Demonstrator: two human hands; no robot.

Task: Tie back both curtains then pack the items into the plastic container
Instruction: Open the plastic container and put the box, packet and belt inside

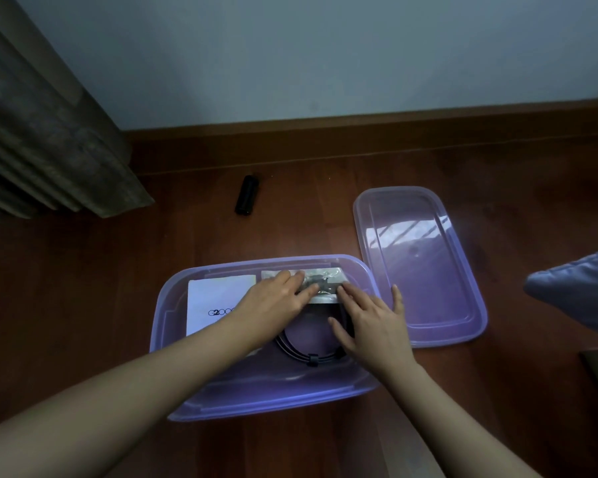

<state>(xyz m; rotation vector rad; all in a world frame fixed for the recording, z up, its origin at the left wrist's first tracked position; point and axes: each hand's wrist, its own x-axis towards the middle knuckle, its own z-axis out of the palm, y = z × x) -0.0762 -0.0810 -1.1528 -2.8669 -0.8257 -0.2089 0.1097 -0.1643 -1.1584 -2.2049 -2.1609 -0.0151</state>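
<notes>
From the head camera, both hands are down inside the open purple plastic container [169, 315], which sits on the wooden floor [83, 305] close to the wall. The left hand [277, 301] lies flat with straight fingers on a small clear packet [325, 274] of dark bits at the container's far wall, pressing rather than gripping. The right hand [373, 326] is flat too: its fingertips touch the packet's right end and its thumb rests over a coiled black cable [306, 355] on the container floor. Neither hand is curled round anything.

Left of the packet, a white printed sheet [218, 294] lies in the container, partly under the left forearm. The container's purple lid [422, 263] rests on the floor just beside its right end, touching or overlapping that corner. A small black cylinder [246, 194] lies alone on the floor, farther back toward the baseboard and well apart from the container. At the far left a pleated curtain [42, 132] hangs to the floor; whether it is tied back can't be told. A pale blue padded fabric thing [580, 291] pokes in at the right edge.
</notes>
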